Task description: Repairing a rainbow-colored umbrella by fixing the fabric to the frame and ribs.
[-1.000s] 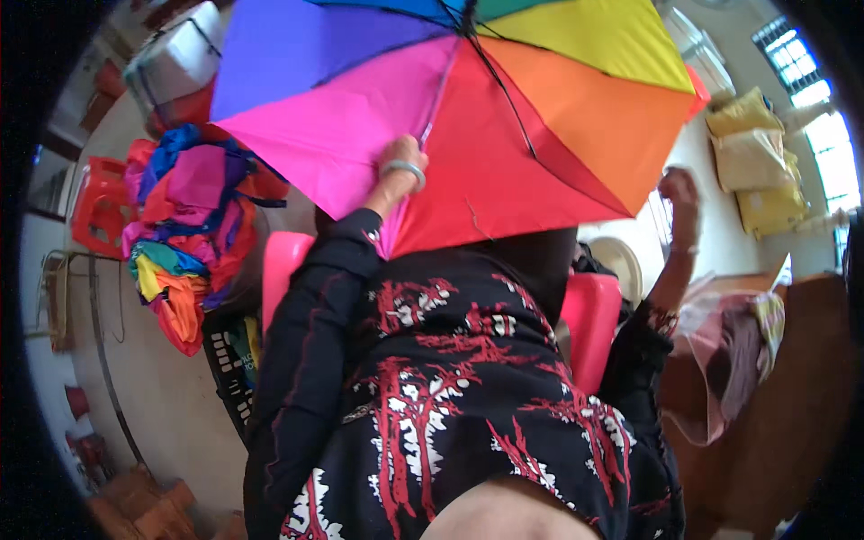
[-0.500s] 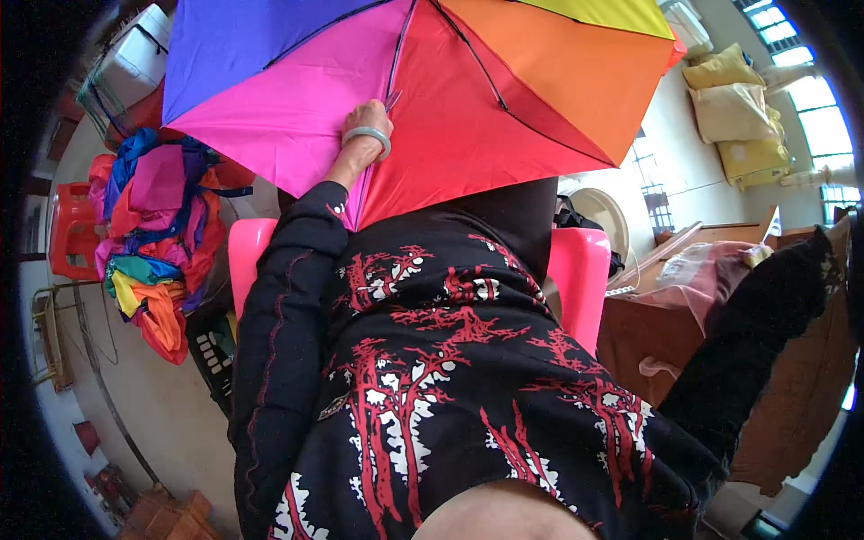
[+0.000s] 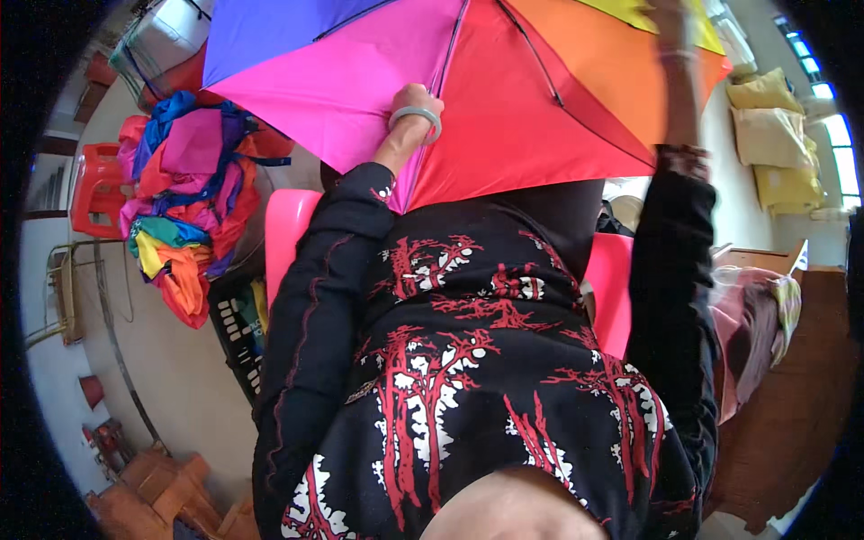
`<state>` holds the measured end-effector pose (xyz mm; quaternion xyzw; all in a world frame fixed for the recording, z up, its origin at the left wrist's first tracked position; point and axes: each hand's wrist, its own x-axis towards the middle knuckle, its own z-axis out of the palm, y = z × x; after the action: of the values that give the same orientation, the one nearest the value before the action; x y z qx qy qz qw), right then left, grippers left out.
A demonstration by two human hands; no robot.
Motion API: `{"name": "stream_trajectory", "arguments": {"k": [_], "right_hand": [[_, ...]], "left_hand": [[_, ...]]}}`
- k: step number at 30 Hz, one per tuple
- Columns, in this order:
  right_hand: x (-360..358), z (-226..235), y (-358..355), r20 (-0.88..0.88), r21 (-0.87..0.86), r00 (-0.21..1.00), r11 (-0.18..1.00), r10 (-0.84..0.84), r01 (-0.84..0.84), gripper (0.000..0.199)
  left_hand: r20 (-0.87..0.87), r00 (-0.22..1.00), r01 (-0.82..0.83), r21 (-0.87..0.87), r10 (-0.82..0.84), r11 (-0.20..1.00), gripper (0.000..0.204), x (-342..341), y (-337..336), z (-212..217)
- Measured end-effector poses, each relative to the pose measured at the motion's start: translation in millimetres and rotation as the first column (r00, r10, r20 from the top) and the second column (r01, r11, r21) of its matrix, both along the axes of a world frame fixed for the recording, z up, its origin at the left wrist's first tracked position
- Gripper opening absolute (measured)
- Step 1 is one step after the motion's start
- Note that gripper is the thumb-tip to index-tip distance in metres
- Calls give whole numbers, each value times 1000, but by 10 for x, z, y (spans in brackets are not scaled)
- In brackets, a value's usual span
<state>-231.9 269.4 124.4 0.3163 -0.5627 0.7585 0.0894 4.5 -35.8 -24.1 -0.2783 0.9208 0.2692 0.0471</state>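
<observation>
A rainbow umbrella [image 3: 531,135] lies spread with its ribs facing me, its near edge over my lap. Purple, pink, red, orange and yellow panels show. My left hand [image 3: 417,108], a pale bangle on its wrist, is closed on the umbrella at a dark rib along the seam between the pink and red panels. Smeared by motion, my right hand [image 3: 670,27] is over the orange and yellow panels at the far right; whether it holds anything cannot be made out. The umbrella's far part is cut off by the upper edge.
Piled colourful fabric [image 3: 189,189] covers a red stool [image 3: 94,193] at the left. Beside my pink chair [image 3: 290,229] stands a black crate [image 3: 238,328]. To the right, pinkish plastic [image 3: 742,315] lies on a brown wooden table [image 3: 801,369]; yellow sacks [image 3: 774,135] are stacked beyond.
My right hand has swung from the far right, out of view, up over the umbrella's right side. The left hand keeps its grip. The whole view has shifted a little.
</observation>
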Motion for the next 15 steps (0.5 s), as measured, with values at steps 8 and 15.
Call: {"name": "stream_trajectory", "arguments": {"k": [8,15], "right_hand": [[1556,-1548,-1594,-115,751,930,582,-350,312,16],[1772,-1736,-1650,-176,755,922,554,-343,350,13]], "left_hand": [[-59,993,-100,99,106,990,17,-144,47,-191],[-151,941,-143,631,302,763,14,18,148,-1]]}}
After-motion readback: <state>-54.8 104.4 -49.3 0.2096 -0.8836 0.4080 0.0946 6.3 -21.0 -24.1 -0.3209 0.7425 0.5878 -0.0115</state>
